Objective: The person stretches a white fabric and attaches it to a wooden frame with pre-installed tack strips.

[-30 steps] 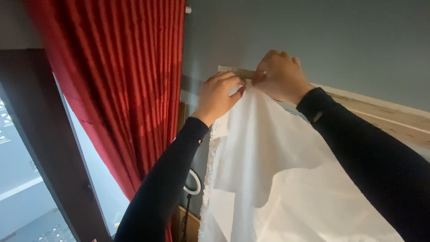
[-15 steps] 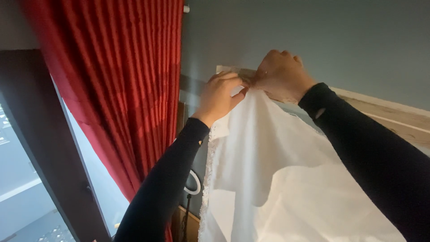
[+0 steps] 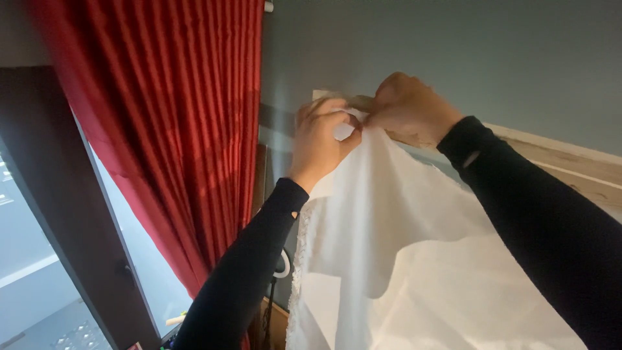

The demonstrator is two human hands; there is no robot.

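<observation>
White thin fabric sheet (image 3: 414, 259) hangs from top edge of pale wooden board (image 3: 570, 162) against grey-blue wall (image 3: 453, 45), draping toward 6 o'clock. Left hand (image 3: 322, 139) pinches gathered top corner of sheet, grip pressed together on cloth. Right hand (image 3: 410, 110) just at 2 o'clock of left hand, touching it, grip closed on same bunched corner at board's end. Both sleeves black. Red pleated curtain (image 3: 175, 129) hangs at 9 o'clock, beside dark window frame (image 3: 71, 227).
</observation>
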